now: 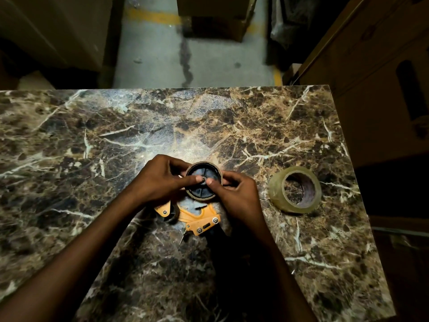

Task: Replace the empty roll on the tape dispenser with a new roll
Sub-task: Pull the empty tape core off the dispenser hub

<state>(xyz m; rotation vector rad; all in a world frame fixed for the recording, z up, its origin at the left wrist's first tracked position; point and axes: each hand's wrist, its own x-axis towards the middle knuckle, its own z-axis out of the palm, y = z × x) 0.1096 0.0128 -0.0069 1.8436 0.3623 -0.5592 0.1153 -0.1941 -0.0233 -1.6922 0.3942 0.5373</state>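
Note:
An orange tape dispenser point(197, 217) lies flat on the marble table point(92, 135), near the front middle. Its black wheel carries the empty brown cardboard roll point(201, 198). My left hand point(160, 180) grips the roll's left side, thumb pressed on the wheel's hub. From the right, my right hand point(234, 194) holds the roll's other side, its thumb also on the hub. A new roll of clear tape point(294, 189) rests on the table to the right, apart from both hands.
The table's far edge point(162, 89) drops to a grey concrete floor point(162, 54) with yellow lines. Cardboard boxes point(213, 17) stand on the floor behind, and a large wooden crate point(371, 77) borders the table's right side.

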